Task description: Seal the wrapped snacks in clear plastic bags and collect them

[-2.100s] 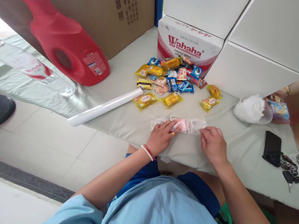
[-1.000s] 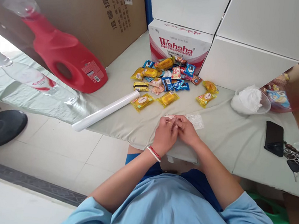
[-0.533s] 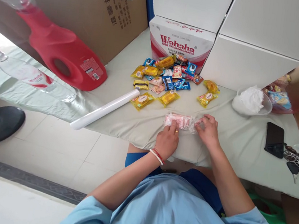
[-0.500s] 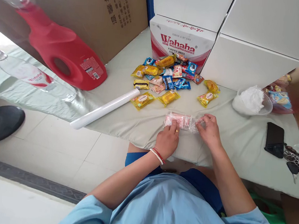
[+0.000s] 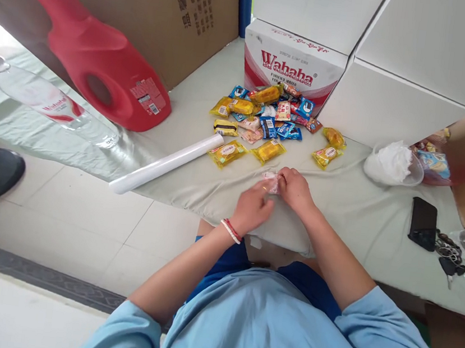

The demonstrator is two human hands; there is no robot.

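A small pink packet [image 5: 273,180] wrapped in clear plastic film lies on the cloth-covered table, partly hidden by both hands. My right hand [image 5: 296,188] has its fingertips pinched on the packet's right end, where the film is. Just left of and below the packet, my left hand [image 5: 254,206] has its fingers apart, the index finger stretched toward it; the hand is slightly blurred, and whether it touches is unclear. Beyond them are a yellow snack packet [image 5: 269,151] and another yellow packet [image 5: 227,153].
Several colourful snack packets [image 5: 267,126] are heaped before a Wahaba-style water carton [image 5: 292,63]. A white film roll [image 5: 168,163] lies left, near a red jug [image 5: 112,77] and a clear bottle [image 5: 51,98]. Rightward are a plastic bowl [image 5: 417,173], a phone [image 5: 423,223] and keys [image 5: 451,257].
My right hand has moved left, bringing the film's loose end over against the pink packet. My left hand's fingers have lifted off the packet's top and drawn back slightly.
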